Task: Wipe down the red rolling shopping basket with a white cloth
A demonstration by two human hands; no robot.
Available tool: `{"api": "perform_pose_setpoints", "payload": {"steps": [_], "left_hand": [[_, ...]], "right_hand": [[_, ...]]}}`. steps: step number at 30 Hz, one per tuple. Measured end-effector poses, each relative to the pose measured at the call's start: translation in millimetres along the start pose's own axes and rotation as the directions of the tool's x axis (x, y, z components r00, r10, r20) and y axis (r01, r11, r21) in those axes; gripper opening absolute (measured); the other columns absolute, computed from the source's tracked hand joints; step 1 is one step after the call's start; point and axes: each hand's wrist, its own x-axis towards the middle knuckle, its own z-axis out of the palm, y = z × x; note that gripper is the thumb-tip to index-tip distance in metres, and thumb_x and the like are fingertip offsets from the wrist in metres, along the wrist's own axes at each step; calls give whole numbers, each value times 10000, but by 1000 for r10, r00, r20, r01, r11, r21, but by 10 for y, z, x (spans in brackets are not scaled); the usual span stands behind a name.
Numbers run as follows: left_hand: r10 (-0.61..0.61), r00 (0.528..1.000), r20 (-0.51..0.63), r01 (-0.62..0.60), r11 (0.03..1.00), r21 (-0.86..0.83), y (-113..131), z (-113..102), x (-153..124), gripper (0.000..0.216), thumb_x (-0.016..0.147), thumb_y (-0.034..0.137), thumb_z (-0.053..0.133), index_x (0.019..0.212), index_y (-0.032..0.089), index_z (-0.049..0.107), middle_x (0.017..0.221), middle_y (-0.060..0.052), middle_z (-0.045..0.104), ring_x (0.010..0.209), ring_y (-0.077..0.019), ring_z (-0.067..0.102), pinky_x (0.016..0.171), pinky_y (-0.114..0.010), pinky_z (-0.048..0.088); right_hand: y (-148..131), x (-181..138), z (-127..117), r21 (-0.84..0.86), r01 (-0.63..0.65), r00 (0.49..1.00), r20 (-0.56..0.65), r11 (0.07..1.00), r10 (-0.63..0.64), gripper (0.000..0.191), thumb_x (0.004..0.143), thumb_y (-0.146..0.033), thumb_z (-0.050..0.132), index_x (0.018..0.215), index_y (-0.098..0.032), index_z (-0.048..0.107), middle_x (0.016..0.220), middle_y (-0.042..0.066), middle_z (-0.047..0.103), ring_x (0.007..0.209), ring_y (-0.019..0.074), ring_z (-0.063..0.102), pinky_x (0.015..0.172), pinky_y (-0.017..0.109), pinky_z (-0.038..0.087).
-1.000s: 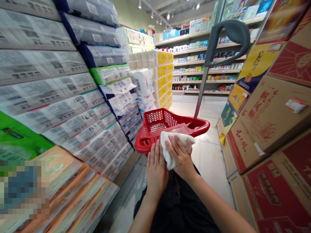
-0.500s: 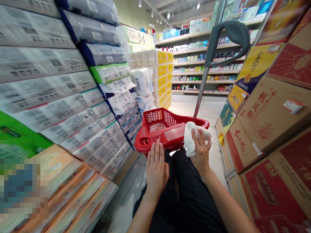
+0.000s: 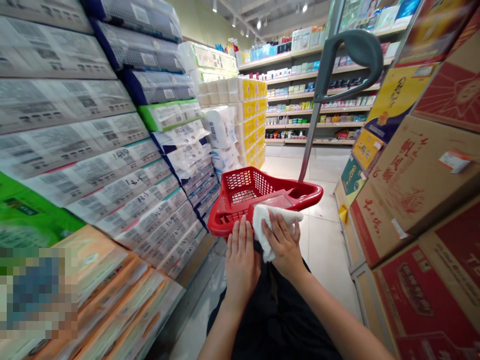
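Note:
A red plastic shopping basket (image 3: 219, 222) with perforated walls is in front of my knees, its long grey handle (image 3: 322, 70) standing up at the right. Stretched flat and close together, the fingers of my left hand (image 3: 242, 257) rest against the basket's near rim; the hand is open. My right hand (image 3: 285, 245) holds a white cloth (image 3: 261, 232) and presses it to the near side of the rim. The cloth partly covers the clear label panel (image 3: 275, 201) there. Nothing shows inside the basket.
Tall stacks of wrapped tissue packs (image 3: 120, 165) line the left. Printed cardboard cartons (image 3: 416, 170) are piled along the right. Toilet-roll packs (image 3: 255, 120) stand beyond the basket, with stocked shelves (image 3: 300, 107) at the back. Tiled floor (image 3: 318, 240) runs between the stacks.
My right hand has slid the white cloth leftward along the basket's near rim, from its right part toward the middle. My left hand has stayed at the rim.

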Motion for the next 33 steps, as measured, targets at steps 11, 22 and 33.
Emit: {"api": "perform_pose_setpoints", "payload": {"steps": [11, 22, 33], "left_hand": [[-14, 999, -32, 14, 1000, -10, 25, 36, 10, 829, 838, 93, 492, 1570, 137, 105, 1602, -121, 300, 1505, -259, 210, 1206, -439, 267], [44, 998, -47, -43, 999, 31, -61, 46, -15, 679, 903, 167, 458, 1541, 107, 233, 1579, -141, 347, 1506, -254, 213, 1184, -435, 312], [2, 1000, -18, -1, 1000, 10, 26, 26, 19, 812, 858, 117, 487, 1568, 114, 92, 1604, -126, 295, 1506, -260, 208, 1202, -436, 271]], "right_hand": [[619, -1, -157, 26, -304, 952, -27, 952, 304, 729, 892, -163, 401, 1574, -231, 151, 1615, 139, 241, 1500, 290, 206, 1186, 562, 93], [-340, 73, -81, 70, -82, 994, 75, 994, 77, 619, 941, -246, 463, 1536, -219, 292, 1564, 119, 371, 1482, 254, 257, 1199, 520, 16], [588, -102, -200, -12, -181, 982, 43, 983, 182, 738, 900, -187, 447, 1572, -249, 149, 1590, 141, 310, 1483, 284, 260, 1182, 565, 100]]}}
